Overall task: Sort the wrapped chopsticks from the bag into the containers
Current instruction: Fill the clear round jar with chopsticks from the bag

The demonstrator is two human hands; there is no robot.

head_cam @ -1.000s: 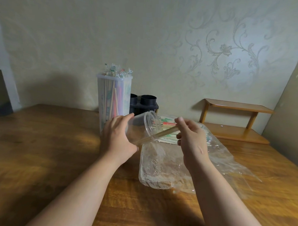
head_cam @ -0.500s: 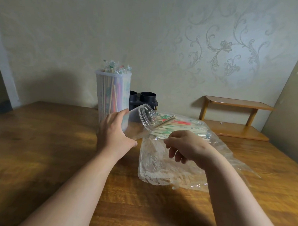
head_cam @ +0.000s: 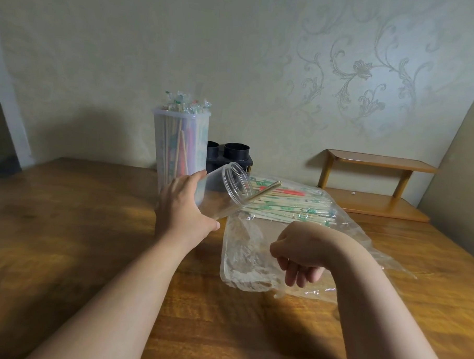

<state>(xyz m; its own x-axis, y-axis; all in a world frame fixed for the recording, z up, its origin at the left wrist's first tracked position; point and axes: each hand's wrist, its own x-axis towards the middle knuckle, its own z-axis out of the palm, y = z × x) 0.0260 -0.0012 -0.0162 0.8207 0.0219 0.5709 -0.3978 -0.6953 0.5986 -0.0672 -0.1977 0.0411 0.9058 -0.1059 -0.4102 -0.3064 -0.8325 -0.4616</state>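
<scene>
Filling the jar: the left hand grips it, tilted, beside the bag. The right hand, loose and empty above the bag, likely fetches chopsticks next.

A brown wooden table carries a crumpled clear plastic bag near its middle; behind it, by the wall, stand a tall translucent container and a black two-cup holder touching it — a small wooden shelf sits far right.
</scene>
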